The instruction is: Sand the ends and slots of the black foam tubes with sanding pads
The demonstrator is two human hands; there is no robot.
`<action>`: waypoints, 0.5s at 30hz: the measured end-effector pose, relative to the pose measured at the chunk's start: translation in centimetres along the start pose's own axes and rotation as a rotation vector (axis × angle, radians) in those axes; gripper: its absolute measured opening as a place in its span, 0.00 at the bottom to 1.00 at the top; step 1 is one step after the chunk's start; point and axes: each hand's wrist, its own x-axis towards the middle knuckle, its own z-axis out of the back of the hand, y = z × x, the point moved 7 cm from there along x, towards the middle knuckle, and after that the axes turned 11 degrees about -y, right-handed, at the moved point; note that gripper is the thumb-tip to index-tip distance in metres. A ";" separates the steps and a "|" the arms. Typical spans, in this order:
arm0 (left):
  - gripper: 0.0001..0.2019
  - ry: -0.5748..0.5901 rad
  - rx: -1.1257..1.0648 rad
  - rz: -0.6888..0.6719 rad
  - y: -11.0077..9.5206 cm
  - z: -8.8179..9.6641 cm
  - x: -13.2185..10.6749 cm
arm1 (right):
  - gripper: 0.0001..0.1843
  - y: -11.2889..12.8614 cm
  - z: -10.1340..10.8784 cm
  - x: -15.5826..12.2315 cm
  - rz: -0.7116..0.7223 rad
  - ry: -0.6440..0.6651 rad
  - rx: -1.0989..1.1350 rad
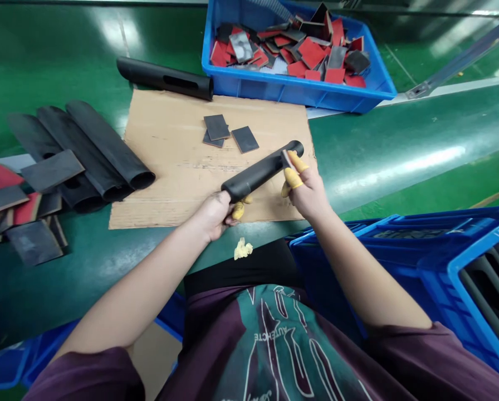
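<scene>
A black tube (258,172) is held aslant above the cardboard sheet (170,145). My left hand (220,213) is closed round its near end, with yellow covers on some fingertips. My right hand (306,184), also with yellow finger covers, pinches a small dark pad (287,160) against the tube near its far end. The pad is seen edge-on and partly hidden by the fingers. Several loose dark square pads lie on the cardboard, among them a single pad (245,139) and an overlapping pad (216,127).
Behind the cardboard stands a blue bin (249,77) of red and dark pads. Another slotted black tube (166,78) lies beside it. On the left are several black tubes (107,145) and a pile of pads (36,242). Blue crates (400,256) stand at right. A crumpled yellow scrap (243,248) lies near me.
</scene>
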 end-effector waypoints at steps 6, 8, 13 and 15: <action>0.12 -0.036 0.105 -0.273 -1.8 0.8 -0.1 | 0.39 1.7 2.7 -2.8 -0.221 0.041 0.327; 0.11 -0.058 0.185 -0.363 -2.4 1.0 -0.2 | 0.38 2.3 3.1 -3.9 -0.311 0.149 0.436; 0.12 -0.209 0.341 -0.609 -6.5 3.1 -2.8 | 0.30 3.0 4.3 -5.8 -0.334 0.266 0.617; 0.11 -0.235 0.532 -0.681 -8.8 3.5 -5.1 | 0.30 2.9 4.5 -6.3 -0.327 0.306 0.660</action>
